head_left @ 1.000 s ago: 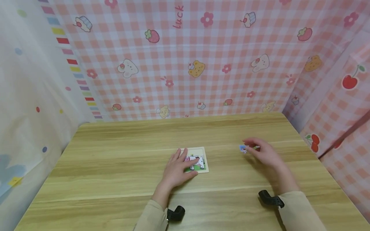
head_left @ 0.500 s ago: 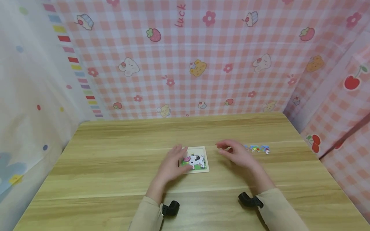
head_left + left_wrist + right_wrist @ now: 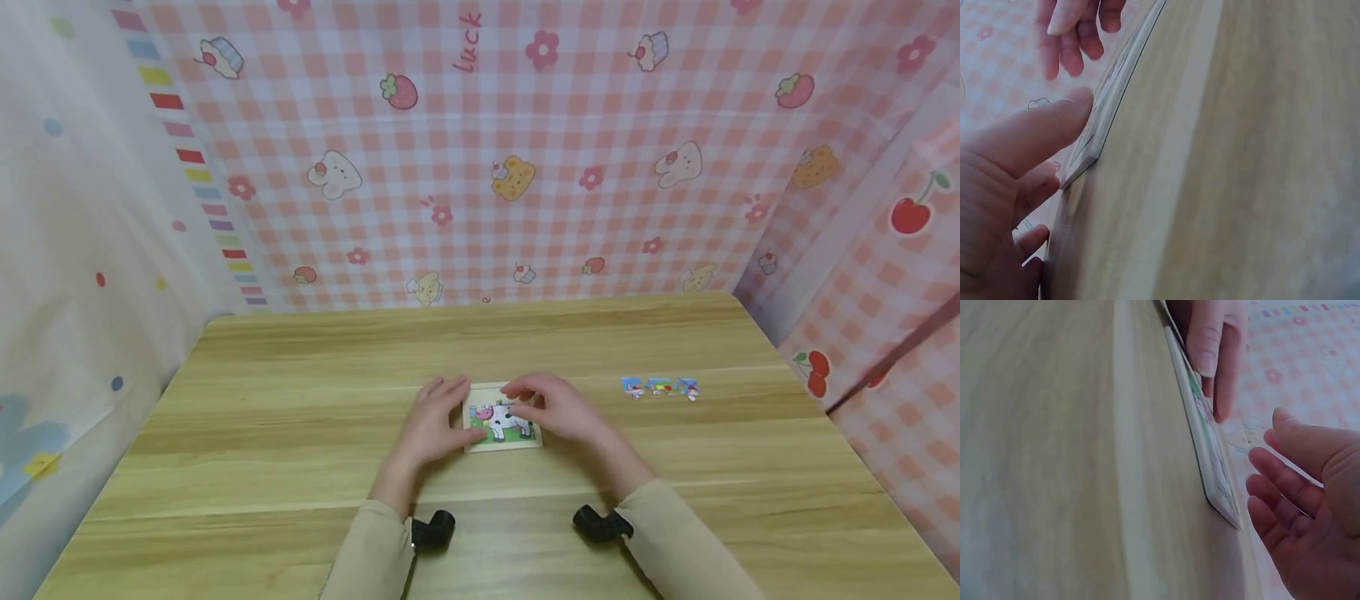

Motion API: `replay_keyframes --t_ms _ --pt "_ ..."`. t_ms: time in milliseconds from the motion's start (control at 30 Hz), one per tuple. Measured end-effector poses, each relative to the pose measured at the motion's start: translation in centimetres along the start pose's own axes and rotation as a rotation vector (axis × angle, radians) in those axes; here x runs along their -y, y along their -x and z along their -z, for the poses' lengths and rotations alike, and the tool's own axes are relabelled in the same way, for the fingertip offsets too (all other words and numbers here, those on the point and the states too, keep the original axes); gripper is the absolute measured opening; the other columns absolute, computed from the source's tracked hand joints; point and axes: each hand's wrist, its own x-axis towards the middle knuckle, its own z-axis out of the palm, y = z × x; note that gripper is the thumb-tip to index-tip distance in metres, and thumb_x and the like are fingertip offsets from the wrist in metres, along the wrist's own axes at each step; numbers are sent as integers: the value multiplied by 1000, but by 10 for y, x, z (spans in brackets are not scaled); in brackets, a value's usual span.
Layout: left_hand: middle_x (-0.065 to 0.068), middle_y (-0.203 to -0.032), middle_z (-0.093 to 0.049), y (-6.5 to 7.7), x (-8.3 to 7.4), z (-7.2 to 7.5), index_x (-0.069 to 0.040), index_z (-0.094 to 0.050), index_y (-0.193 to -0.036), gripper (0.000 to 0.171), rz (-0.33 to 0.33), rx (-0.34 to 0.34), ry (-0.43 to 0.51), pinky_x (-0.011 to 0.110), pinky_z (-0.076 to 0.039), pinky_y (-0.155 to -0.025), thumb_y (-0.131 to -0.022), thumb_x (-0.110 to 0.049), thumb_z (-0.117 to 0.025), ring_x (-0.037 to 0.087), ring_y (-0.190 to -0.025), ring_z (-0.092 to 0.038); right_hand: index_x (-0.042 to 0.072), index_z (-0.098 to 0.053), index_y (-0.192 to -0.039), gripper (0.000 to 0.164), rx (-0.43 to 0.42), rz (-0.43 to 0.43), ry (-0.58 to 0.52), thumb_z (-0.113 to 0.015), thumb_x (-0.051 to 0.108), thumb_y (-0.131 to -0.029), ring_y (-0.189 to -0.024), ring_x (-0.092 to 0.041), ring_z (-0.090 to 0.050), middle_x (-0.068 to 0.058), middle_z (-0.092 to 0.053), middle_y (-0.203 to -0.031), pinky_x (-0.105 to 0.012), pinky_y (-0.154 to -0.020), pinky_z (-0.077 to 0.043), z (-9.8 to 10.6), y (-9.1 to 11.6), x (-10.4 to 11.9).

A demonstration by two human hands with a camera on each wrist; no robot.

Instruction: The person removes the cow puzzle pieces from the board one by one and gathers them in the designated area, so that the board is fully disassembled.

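Observation:
A small square jigsaw tray with a pale rim lies flat on the table; its picture is a black-and-white cow on green grass. My left hand is at the tray's left side, thumb by the lower left part of the picture and the other fingers by the upper left corner. Over the upper right part hovers my right hand, fingers loosely bent and nothing between them. In the right wrist view the right hand shows a bare gap between thumb and fingers. The tray's upper strip is plain and pale.
To the right, several small jigsaw pieces with blue and coloured print lie in a row on the wooden table. A pink checked cloth hangs behind the table's far edge. Black wrist mounts sit on both sleeves.
My right hand has moved left from the row of pieces to the tray, uncovering the row. My left hand has drawn back from the picture toward the tray's left edge.

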Motion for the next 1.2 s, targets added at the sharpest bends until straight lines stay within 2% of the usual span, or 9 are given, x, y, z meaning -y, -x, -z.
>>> replay_keyframes --t_ms 233,533,900,1200 --pt "12 -150 -46 2 1 0 -1 -51 -142 79 -5 -1 -27 57 -23 -115 -81 -42 -80 43 -143 -26 3 -70 -116 25 23 -9 35 -70 12 -93 -88 -14 -60 -6 -68 -105 -29 -78 -52 -10 -13 5" --pt "9 -150 -46 3 1 1 -4 -52 -143 77 7 4 -51 57 -24 -115 -82 -44 -79 40 -144 -26 3 -71 -110 21 17 34 58 -73 11 -90 -81 -10 -57 -4 -67 -97 -24 -73 -50 -23 -27 5" --pt "8 -151 -46 4 2 0 -4 -52 -143 78 4 3 -49 58 -23 -115 -82 -44 -78 39 -145 -25 7 -73 -108 20 17 -19 137 -74 14 -90 -80 -12 -55 -1 -65 -94 -27 -73 -49 -34 -32 7" --pt "8 -150 -46 3 1 0 -4 -52 -143 77 10 0 -37 58 -22 -115 -82 -43 -79 41 -144 -26 8 -74 -104 18 10 -15 223 -77 13 -87 -88 -18 -58 -3 -66 -97 -36 -82 -50 -38 -31 12"
